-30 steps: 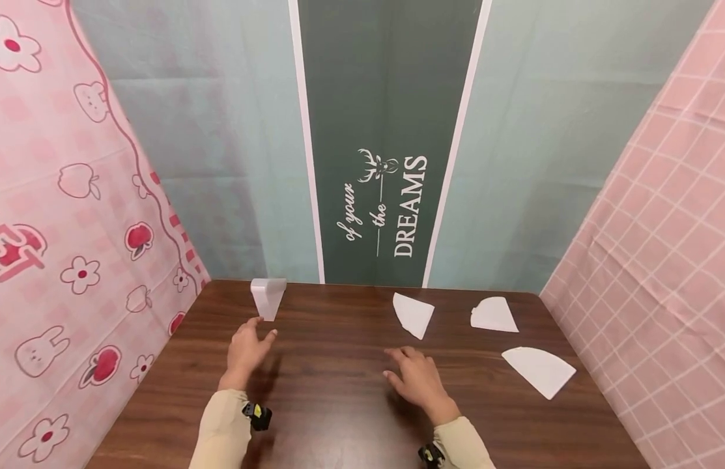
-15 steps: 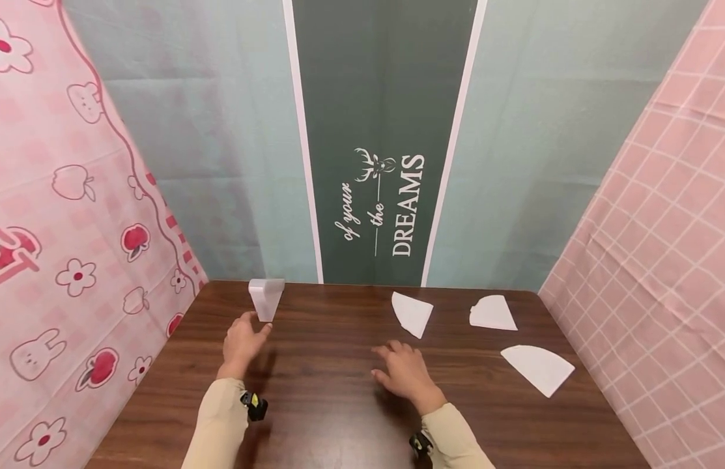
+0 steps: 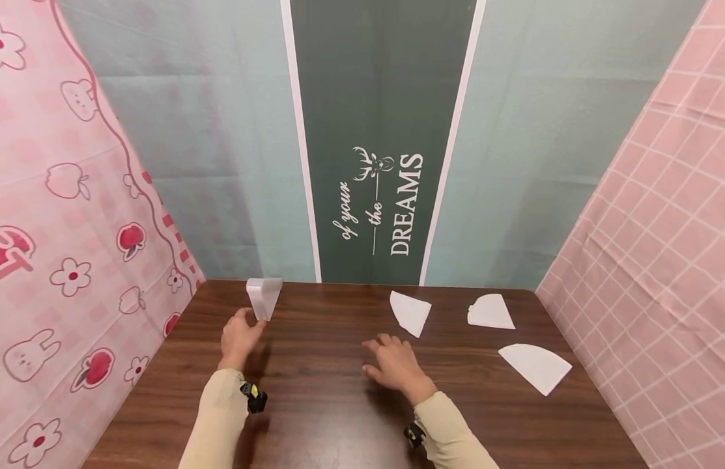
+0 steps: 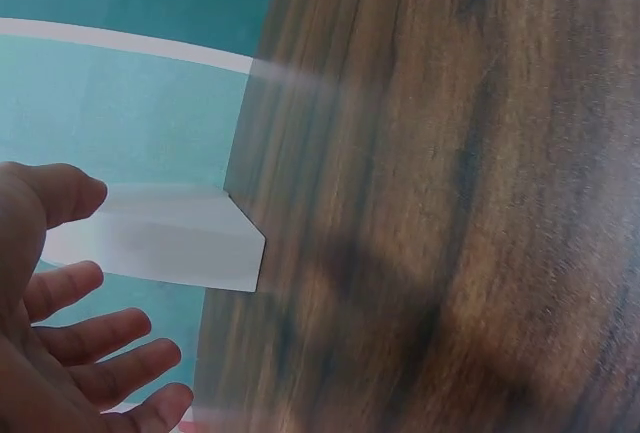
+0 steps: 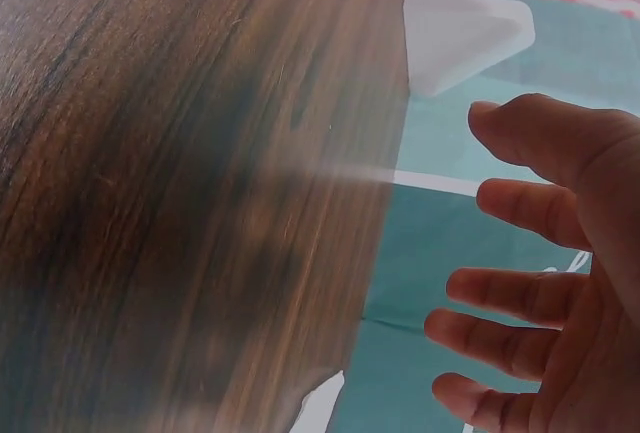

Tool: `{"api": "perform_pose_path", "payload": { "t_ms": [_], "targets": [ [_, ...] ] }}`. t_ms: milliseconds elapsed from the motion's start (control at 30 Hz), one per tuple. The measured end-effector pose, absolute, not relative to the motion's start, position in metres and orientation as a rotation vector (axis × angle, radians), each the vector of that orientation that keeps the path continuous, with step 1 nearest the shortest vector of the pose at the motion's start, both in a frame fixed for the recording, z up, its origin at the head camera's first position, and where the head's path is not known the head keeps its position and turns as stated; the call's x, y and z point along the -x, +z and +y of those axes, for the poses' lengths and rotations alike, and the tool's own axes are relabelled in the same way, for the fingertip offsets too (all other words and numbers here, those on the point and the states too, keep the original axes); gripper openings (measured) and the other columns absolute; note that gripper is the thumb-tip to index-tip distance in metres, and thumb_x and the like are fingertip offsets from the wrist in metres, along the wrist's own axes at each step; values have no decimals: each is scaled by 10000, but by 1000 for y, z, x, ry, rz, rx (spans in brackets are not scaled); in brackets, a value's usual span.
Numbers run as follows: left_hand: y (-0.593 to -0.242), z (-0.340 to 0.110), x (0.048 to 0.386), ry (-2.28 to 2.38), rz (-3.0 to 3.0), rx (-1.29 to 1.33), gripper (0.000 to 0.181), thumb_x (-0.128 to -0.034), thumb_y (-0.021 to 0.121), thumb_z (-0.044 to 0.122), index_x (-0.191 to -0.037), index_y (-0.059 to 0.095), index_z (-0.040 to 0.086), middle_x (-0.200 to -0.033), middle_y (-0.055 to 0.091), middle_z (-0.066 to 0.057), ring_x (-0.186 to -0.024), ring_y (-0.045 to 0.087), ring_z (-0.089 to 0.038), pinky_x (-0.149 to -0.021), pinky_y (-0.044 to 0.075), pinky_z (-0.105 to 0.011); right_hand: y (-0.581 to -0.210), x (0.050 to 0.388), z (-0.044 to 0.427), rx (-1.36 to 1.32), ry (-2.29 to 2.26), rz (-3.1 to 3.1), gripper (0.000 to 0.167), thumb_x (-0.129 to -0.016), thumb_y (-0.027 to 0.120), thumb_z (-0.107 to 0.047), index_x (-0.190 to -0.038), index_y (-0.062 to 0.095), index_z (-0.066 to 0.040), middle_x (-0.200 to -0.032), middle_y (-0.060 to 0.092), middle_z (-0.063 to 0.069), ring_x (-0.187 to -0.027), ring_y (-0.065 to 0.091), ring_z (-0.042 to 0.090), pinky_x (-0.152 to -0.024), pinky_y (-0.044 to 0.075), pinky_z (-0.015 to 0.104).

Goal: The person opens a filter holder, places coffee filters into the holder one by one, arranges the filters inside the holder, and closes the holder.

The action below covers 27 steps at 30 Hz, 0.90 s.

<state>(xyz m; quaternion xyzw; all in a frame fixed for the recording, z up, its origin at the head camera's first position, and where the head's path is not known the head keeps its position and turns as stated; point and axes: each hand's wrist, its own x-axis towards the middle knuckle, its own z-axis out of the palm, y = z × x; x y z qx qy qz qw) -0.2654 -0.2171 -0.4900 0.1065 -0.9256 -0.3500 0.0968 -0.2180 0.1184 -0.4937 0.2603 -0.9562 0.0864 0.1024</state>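
Observation:
A white wedge-shaped box [image 3: 262,294], narrow end down, stands near the table's back left. My left hand [image 3: 240,340] is right at its near end, thumb on one side and fingers on the other. In the left wrist view, the fingers of my left hand [image 4: 95,338] are spread and relaxed around the white box [image 4: 180,238]; whether they touch it I cannot tell. My right hand [image 3: 397,365] hovers over the middle of the table, holding nothing. From the right wrist, the fingers of my right hand [image 5: 520,293] look loosely spread.
Three white fan-shaped sheets, resembling paper coffee filters, lie on the right: one sheet [image 3: 410,314] nearest my right hand, another sheet [image 3: 492,312] at the back, a third sheet [image 3: 537,368] closer to the edge. The wooden table [image 3: 327,404] meets fabric backdrops behind and at both sides.
My left hand has moved slightly forward, bringing thumb and fingers to either side of the white box. My right hand has drifted left and a little forward. The sheets stay put.

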Motion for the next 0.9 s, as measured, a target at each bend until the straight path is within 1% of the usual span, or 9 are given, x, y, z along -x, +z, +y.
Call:
{"api": "perform_pose_path", "payload": {
  "t_ms": [100,300,533,733,900],
  "targets": [
    [-490,-215,268,-1076,-2723,-337,496,-879,599,265,-1260,469,-25,-1194,519,-295,-1068,481,-459,-836,383,-568,-495,218,114,-775,259,-2828,425,-808,688,-373,-1162,629,-144,-1090,576,129,-926,557,317,-699,435,478],
    [-486,-211,274,-1127,-2685,-401,556,-874,601,298,-1284,432,-38,-1178,513,-289,-1064,475,-459,-839,380,-568,-494,217,105,-801,277,-2818,429,-811,686,-374,-1169,629,-145,-1099,577,123,-938,556,311,-695,424,460],
    [-483,-206,280,-1170,-2621,-471,600,-861,608,294,-1296,397,-63,-1103,517,-287,-1022,491,-445,-817,385,-561,-496,218,93,-826,242,-2806,431,-810,687,-381,-1176,629,-161,-1120,575,115,-951,557,300,-702,426,461],
    [-482,-207,286,-1165,-2629,-481,623,-863,602,287,-1312,362,-73,-1159,485,-319,-1058,467,-469,-849,370,-570,-497,219,82,-853,248,-2823,431,-826,668,-396,-1193,618,-176,-1145,564,107,-977,550,293,-716,423,452],
    [-480,-209,291,-1197,-2624,-498,629,-871,602,300,-1317,356,-69,-1193,473,-317,-1085,455,-468,-868,366,-570,-497,218,77,-848,249,-2838,433,-821,675,-395,-1197,615,-189,-1155,560,103,-987,547,290,-731,421,456]
  ]
}}
